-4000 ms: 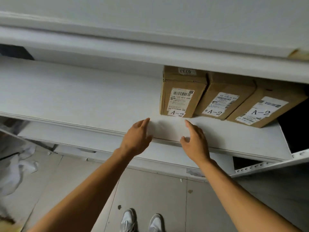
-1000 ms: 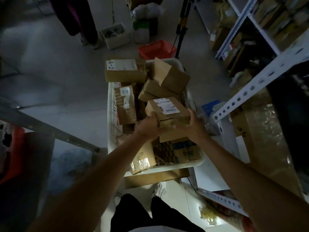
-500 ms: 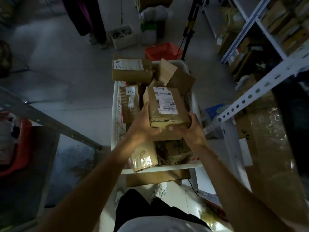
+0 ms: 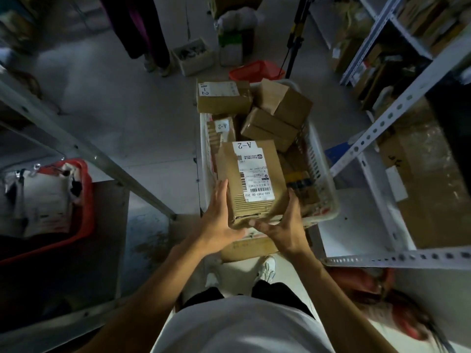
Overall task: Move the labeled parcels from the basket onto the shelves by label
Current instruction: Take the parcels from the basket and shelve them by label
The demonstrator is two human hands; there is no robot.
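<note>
Only one view on my end, the head cam, wide-angle, sitting high and pointing almost straight down. Hands and a held parcel [image 4: 251,179] fill the frame center, pretty close to the lens. The white basket [image 4: 328,197] sits just past them, shoes at lower center, shelf uprights [image 4: 397,110] bending along the right edge from the fisheye. No second view to overlap with.

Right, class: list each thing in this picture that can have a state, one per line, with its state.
held parcel: lifted above the basket, label up, reads A-2
left hand: gripping the parcel's near-left corner
right hand: supporting its near-right corner
white basket: still holding several parcels
far parcel: resting on the basket's far rim, marked A-2
</note>
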